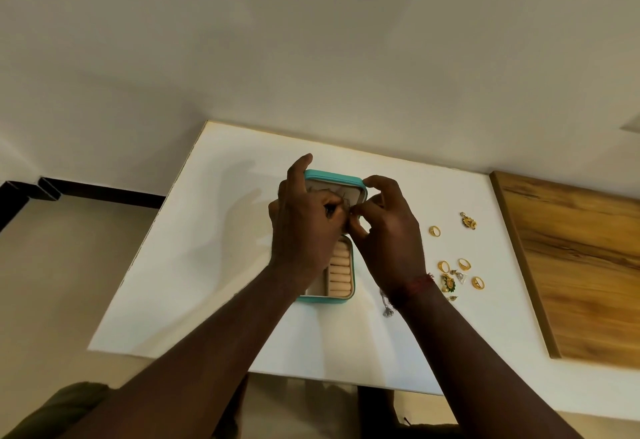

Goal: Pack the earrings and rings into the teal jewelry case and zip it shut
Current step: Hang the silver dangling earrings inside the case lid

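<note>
We found the teal jewelry case (332, 176) lying open on the white table (207, 265), lid upright, before a plain off-white wall (311, 40). The left hand (304, 230) gripped the lid. The right hand (389, 241) pinched a small piece (350, 214) against its lining, too small to identify. Rings (464, 264) and earrings (448, 282) lay loose to the right, near a wooden board (571, 265).

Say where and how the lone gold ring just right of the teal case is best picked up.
Probably pinch the lone gold ring across its band, coming straight down from above: it lies low on the white table with bare surface all round. The right hand is nearer.
</note>
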